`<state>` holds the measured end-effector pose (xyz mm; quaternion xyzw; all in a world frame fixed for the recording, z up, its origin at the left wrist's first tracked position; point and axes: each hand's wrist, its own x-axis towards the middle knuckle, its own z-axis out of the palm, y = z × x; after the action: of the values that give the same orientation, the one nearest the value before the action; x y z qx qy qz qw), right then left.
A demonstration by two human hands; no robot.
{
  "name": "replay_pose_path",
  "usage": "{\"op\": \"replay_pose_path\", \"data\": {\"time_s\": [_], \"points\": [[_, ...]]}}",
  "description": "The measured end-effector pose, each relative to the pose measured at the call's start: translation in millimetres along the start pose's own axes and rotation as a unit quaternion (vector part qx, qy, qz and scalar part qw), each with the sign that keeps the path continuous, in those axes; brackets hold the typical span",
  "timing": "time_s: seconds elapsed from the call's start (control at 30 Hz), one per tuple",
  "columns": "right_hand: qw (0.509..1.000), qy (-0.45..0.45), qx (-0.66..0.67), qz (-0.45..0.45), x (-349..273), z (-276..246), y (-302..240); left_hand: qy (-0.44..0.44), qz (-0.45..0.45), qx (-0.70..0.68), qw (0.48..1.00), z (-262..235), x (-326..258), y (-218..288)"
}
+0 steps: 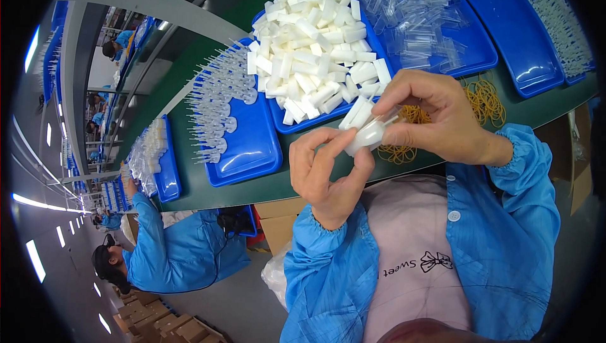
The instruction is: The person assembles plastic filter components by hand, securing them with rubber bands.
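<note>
Above the near edge of the green table, my left hand [331, 169] and my right hand [435, 115] meet around a small white plastic piece [368, 136]. Left thumb and fingertips pinch it from below. Fingers of my right hand close on its upper right side, where a clear edge shows. Against its upper left lies a white rectangular block [358, 113]; whether the two are joined I cannot tell. Thin yellow rubber bands [485, 102] lie in loose piles beside and behind my right hand. My fingertips partly hide the held piece.
A blue tray heaped with white blocks [315, 46] stands ahead. Right of it are a tray of clear plastic sleeves [416, 21] and a blue tray [524, 40] with thin white parts. White pronged parts [221, 96] fill a left tray. A co-worker [177, 248] sits at left.
</note>
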<state>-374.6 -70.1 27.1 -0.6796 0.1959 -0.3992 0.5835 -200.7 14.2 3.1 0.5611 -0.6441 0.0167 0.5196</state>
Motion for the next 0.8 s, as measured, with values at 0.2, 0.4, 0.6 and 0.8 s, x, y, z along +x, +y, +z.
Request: {"op": "replay_pose_path", "data": {"time_s": [0.2,0.4,0.6,0.8], "points": [[0.998,0.032,0.046,0.019,-5.4,-3.1,1.8,-0.008,0.002,-0.012,1.000,2.8,0.7,2.1],[0.989,0.128,0.069,0.009,1.1,-27.3,-3.0,0.014,0.004,0.050,0.999,-0.6,-0.5,-15.7],[0.978,0.181,-0.068,-0.084,-12.9,-61.3,-15.8,0.027,-0.177,-0.103,0.978,-11.4,-13.4,-34.1],[0.990,0.102,-0.050,-0.080,6.9,-17.2,-5.4,-0.016,-0.167,-0.111,0.980,-2.0,-13.9,-17.9]]}}
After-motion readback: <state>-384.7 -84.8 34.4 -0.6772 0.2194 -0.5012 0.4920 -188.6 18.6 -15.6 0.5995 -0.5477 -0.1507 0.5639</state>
